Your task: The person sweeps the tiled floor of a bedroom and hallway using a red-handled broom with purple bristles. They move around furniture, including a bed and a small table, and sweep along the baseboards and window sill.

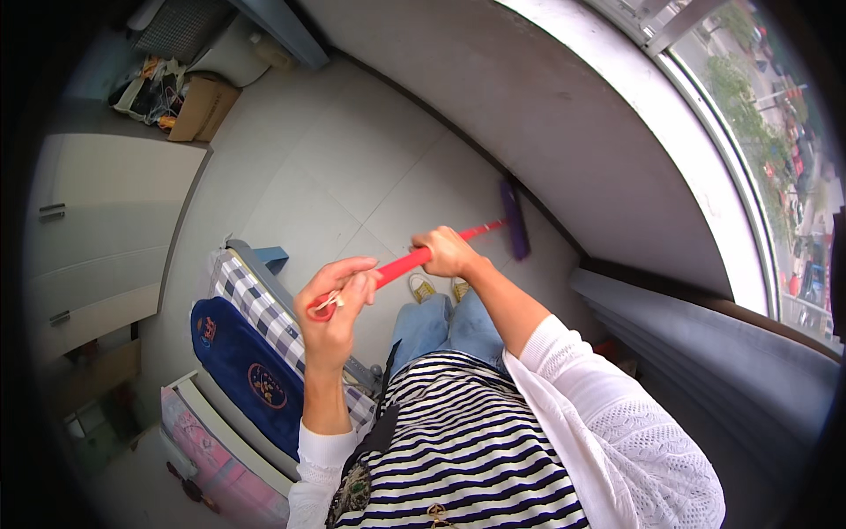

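A broom with a red handle [401, 266] and a purple head [515, 221] slants across the view. My left hand [337, 297] is around the top end of the handle, beside a looped cord tied there. Lower down the handle, my right hand [444, 252] is closed on it. The broom head, slightly blurred, is on the grey tiled floor [370, 172] near the foot of the wall under the window. My shoes [422, 287] show below the handle.
A wall with a window ledge [687, 198] curves along the right, above a grey-blue curtain [694, 350]. Left are a folding bed with checked cloth [254, 291], a blue cushion [258, 373] and a cabinet [119, 218]. A cardboard box [205, 109] stands upper left.
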The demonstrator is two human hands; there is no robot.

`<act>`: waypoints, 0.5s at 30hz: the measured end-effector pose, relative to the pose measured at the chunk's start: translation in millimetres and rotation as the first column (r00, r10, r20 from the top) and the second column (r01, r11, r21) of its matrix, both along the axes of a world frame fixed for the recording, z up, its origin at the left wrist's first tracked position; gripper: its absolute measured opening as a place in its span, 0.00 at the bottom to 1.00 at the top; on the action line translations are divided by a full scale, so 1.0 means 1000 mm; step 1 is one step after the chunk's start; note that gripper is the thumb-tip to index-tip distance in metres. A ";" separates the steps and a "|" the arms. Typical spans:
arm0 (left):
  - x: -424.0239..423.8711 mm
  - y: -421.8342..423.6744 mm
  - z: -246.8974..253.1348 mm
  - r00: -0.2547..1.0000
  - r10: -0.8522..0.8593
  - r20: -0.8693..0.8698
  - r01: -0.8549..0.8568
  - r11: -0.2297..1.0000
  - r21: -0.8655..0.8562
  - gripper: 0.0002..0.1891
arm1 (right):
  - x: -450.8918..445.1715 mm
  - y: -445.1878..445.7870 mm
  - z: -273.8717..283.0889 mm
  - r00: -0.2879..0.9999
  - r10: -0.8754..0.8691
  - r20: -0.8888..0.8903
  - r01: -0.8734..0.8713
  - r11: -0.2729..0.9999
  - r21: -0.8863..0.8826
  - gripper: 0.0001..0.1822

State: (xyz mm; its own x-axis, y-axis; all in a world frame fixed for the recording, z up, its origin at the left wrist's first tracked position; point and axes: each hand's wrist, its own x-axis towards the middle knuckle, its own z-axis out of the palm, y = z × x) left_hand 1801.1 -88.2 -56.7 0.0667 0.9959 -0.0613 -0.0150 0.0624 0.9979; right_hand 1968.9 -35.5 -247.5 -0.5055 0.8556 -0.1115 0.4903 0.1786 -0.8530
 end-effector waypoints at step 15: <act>-0.087 -0.049 0.073 0.991 0.008 -0.130 0.031 0.954 0.297 0.08 | -0.094 -0.021 0.084 0.975 0.175 -0.140 -0.165 0.983 0.082 0.13</act>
State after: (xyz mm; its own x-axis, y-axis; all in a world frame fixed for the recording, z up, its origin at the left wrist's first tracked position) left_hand 1713.7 -137.4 16.3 0.0897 0.9693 0.2290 0.1132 -0.2384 0.9646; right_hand 1875.0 -56.8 -163.0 -0.6507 0.7587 0.0312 0.3187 0.3101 -0.8957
